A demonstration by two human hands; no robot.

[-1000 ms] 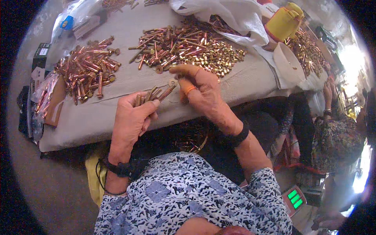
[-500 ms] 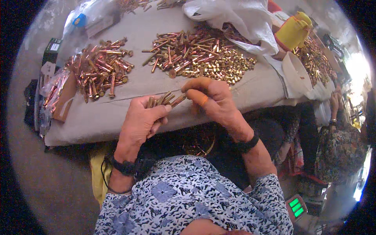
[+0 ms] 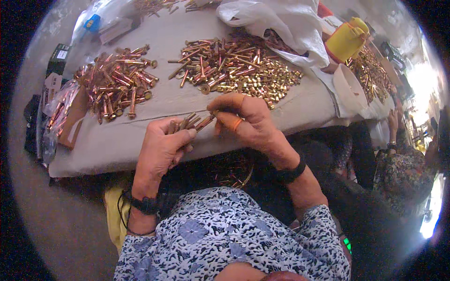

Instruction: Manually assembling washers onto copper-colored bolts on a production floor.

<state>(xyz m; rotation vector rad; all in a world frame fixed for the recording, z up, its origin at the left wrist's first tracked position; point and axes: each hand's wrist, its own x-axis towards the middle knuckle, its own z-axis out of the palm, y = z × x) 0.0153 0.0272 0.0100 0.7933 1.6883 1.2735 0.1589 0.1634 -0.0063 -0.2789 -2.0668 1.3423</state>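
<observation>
My left hand (image 3: 159, 145) is closed round several slim metal bolts (image 3: 190, 122), their ends fanning out toward the right. Orange finger covers sit on the thumb and index finger of my right hand (image 3: 251, 119). Those two fingers pinch the far end of one bolt (image 3: 205, 123) from the bunch; whether a small part sits between the fingertips is hidden. Just beyond my right hand lies a heap of short gold sleeves (image 3: 267, 86). It runs into a pile of loose bolts (image 3: 201, 58) on its left.
Longer flanged bolts (image 3: 122, 84) are heaped at the left of the cloth-covered table (image 3: 164, 98). A cardboard box (image 3: 74, 119) stands at its left edge. Farther right are a white plastic bag (image 3: 281, 23), a yellow-and-red container (image 3: 347, 40) and a white bowl (image 3: 349, 86). Another person's arm (image 3: 393, 126) shows far right.
Both hands have shifted slightly left in the picture, together with the bolts. The pinch at the bolt's end stays. The green-lit display at lower right is now mostly covered.
</observation>
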